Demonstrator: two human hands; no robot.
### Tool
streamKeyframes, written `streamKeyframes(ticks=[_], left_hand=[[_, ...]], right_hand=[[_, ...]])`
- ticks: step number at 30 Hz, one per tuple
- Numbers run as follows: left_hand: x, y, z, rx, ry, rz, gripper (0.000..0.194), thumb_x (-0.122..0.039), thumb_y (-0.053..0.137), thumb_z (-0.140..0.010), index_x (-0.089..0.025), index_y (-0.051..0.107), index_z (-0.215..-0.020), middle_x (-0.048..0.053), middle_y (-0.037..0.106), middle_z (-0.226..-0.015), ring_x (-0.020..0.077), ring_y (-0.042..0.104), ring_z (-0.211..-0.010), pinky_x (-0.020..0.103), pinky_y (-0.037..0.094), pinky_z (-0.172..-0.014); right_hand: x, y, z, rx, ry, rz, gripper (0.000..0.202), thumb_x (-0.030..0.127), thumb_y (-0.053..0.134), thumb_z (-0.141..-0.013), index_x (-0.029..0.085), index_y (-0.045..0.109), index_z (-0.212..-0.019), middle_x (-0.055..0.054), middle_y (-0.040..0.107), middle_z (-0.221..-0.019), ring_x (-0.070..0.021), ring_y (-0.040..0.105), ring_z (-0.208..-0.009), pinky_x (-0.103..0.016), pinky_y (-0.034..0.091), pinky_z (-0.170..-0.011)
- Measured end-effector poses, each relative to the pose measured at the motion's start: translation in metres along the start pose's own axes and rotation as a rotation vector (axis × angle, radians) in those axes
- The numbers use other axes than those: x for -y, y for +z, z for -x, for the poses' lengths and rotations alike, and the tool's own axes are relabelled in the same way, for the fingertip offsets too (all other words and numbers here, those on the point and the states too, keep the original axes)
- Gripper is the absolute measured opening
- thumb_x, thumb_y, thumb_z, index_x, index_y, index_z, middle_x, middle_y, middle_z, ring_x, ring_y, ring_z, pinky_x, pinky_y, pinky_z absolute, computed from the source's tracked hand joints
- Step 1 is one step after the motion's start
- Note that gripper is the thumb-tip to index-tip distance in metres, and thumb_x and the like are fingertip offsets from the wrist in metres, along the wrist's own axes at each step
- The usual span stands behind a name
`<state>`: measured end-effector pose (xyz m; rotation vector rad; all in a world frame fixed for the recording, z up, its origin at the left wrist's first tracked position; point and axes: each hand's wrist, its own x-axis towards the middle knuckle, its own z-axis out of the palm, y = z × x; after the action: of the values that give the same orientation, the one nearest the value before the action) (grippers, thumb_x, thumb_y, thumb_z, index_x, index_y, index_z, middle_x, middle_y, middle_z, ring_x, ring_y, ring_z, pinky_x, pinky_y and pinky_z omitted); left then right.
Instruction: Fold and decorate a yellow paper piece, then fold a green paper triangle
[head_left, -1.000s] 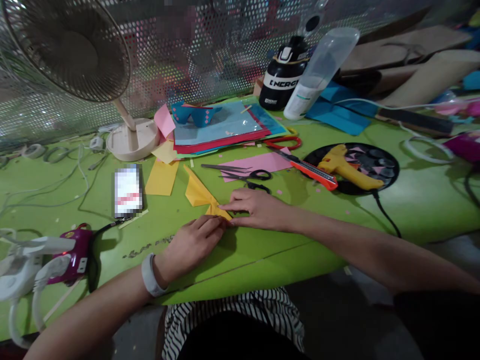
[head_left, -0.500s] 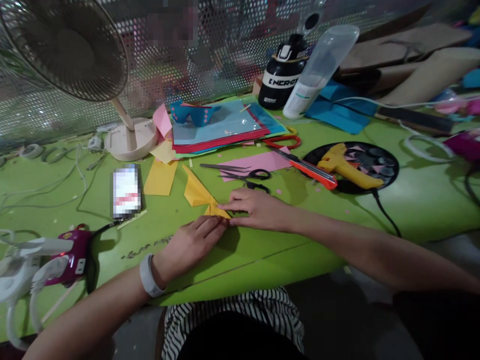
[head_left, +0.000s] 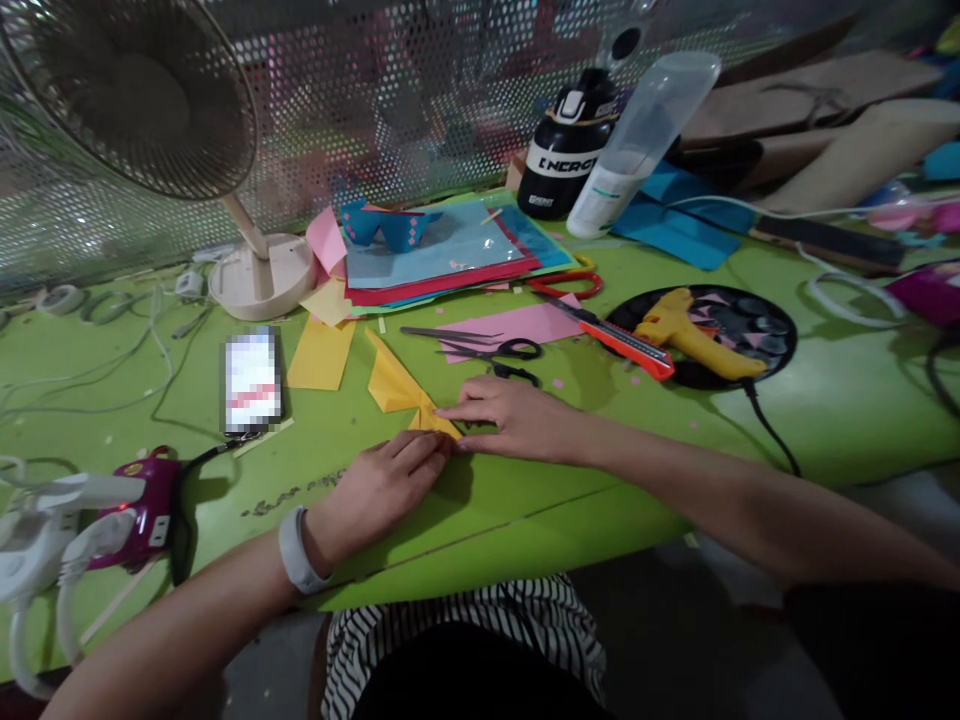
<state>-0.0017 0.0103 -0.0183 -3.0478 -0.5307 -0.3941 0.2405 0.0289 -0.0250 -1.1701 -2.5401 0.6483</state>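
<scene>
A folded yellow paper point(head_left: 401, 385) with pointed ends lies on the green table point(head_left: 555, 490). My left hand point(head_left: 390, 485) rests palm down over its near edge, fingers together and pressed on the paper. From the right, my right hand point(head_left: 514, 418) touches the same piece, its index finger stretched onto the folds and the other fingertips at the near right corner. The underside of the paper and what lies beneath my left fingers are hidden. Just beyond my right hand are black scissors point(head_left: 517, 350) and tweezers point(head_left: 450, 335) on a pink paper strip point(head_left: 525, 325).
An orange cutter point(head_left: 630, 345) and a yellow glue gun point(head_left: 697, 335) on a black plate lie to the right. Behind are stacked sheets point(head_left: 450, 240), a black bottle point(head_left: 566, 150) and a fan point(head_left: 262, 275). A phone point(head_left: 253, 380) and power strip point(head_left: 139, 510) are left.
</scene>
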Motion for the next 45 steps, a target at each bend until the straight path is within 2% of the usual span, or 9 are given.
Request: streamKeyframes(ticks=[9, 13, 36, 45], left_hand=[[-0.0002, 0.0015, 0.0006, 0.0, 0.002, -0.032, 0.029, -0.01, 0.041, -0.097, -0.004, 0.052, -0.123, 0.016, 0.063, -0.119, 0.0236, 0.062, -0.111, 0.037, 0.059, -0.089], [-0.0007, -0.0004, -0.0003, 0.019, -0.009, -0.035, 0.029, -0.011, 0.04, -0.097, -0.007, 0.053, -0.124, 0.015, 0.063, -0.12, 0.0218, 0.062, -0.111, 0.035, 0.058, -0.091], [-0.001, 0.0006, -0.0018, -0.025, -0.003, -0.022, 0.028, -0.011, 0.044, -0.097, -0.006, 0.052, -0.123, 0.014, 0.065, -0.117, 0.0225, 0.063, -0.107, 0.035, 0.059, -0.087], [0.0, 0.0016, -0.0012, -0.009, -0.004, -0.002, 0.03, -0.012, 0.043, -0.097, -0.006, 0.051, -0.125, 0.015, 0.064, -0.119, 0.0221, 0.062, -0.111, 0.036, 0.058, -0.09]], right_hand=[[0.0028, -0.0016, 0.0004, 0.011, 0.012, -0.001, 0.041, 0.043, 0.059, -0.09, 0.024, 0.065, -0.126, -0.008, 0.061, -0.096, -0.0217, 0.057, -0.091, -0.033, 0.045, -0.077], [0.0022, -0.0007, 0.0005, 0.0, 0.014, 0.0, 0.042, 0.043, 0.06, -0.09, 0.024, 0.065, -0.126, -0.008, 0.061, -0.096, -0.0217, 0.057, -0.091, -0.033, 0.045, -0.076], [0.002, 0.0006, 0.0012, 0.003, 0.008, 0.022, 0.045, 0.044, 0.059, -0.091, 0.02, 0.063, -0.128, -0.009, 0.061, -0.098, -0.0221, 0.058, -0.092, -0.034, 0.045, -0.077], [0.0032, -0.0013, 0.0007, -0.001, -0.004, 0.032, 0.043, 0.042, 0.06, -0.091, 0.019, 0.063, -0.127, -0.009, 0.061, -0.096, -0.0219, 0.058, -0.09, -0.033, 0.045, -0.076]])
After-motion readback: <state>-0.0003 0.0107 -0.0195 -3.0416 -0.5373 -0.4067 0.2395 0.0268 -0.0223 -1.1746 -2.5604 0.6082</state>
